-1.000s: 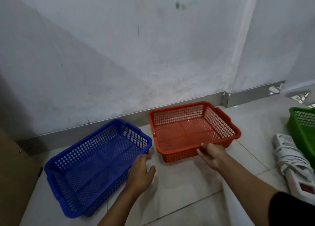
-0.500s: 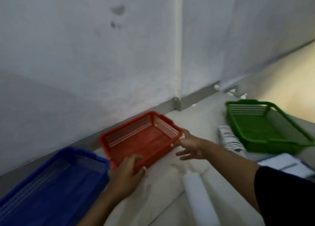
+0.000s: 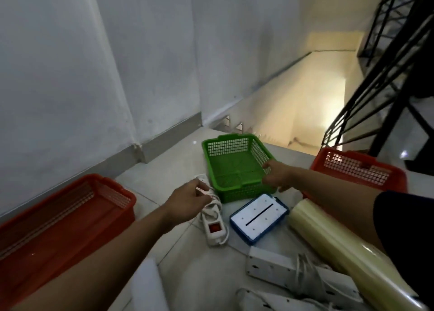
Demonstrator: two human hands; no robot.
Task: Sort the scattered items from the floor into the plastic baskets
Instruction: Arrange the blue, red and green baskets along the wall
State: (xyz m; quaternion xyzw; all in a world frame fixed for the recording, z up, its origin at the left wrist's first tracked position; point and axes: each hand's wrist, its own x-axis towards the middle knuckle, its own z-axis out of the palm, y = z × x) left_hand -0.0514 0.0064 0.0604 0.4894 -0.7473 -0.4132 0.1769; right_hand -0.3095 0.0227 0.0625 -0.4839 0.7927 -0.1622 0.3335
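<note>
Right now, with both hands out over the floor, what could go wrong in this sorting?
1. The left hand touches the white power strip, whose cord is looped round it; lifted by one end, the cord may trail.
2. The right hand holds the green basket near the stair edge; a push might slide it over.
3. The film roll could roll underfoot.

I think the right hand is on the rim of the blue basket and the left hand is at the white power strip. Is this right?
Not quite. In the head view the right hand is on the rim of the green basket, not a blue one. The left hand is at the white power strip, as you say.
</note>
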